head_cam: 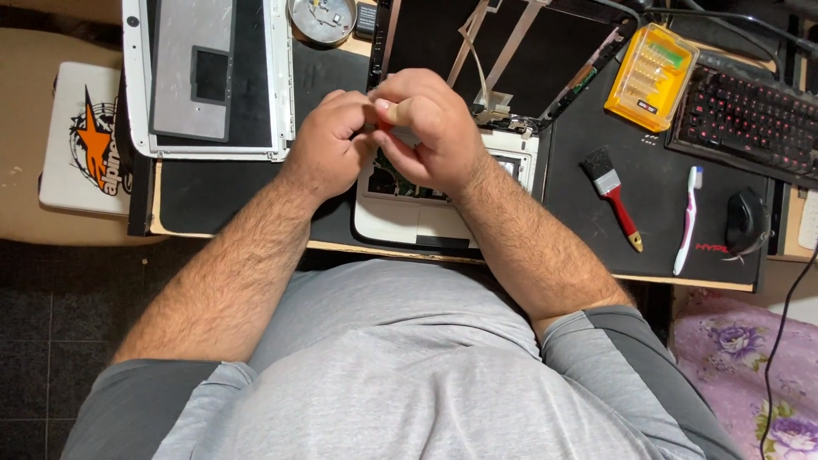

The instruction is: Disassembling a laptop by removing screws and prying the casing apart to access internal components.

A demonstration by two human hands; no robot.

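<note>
Both hands, left hand (328,140) and right hand (430,128), pinch closed on a small red-tipped tool (388,115) above the opened white laptop (443,209); a slip could scratch its exposed board.

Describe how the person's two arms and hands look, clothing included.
Both forearms are bare and hairy. The left hand and right hand wear no gloves, and no rings or watch show. Short dark grey sleeves join a light grey shirt.

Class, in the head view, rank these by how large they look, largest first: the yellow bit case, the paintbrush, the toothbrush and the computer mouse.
1. Yellow bit case
2. Toothbrush and paintbrush: similar overall, so unranked; the toothbrush is longer, the paintbrush wider
3. Computer mouse
</note>
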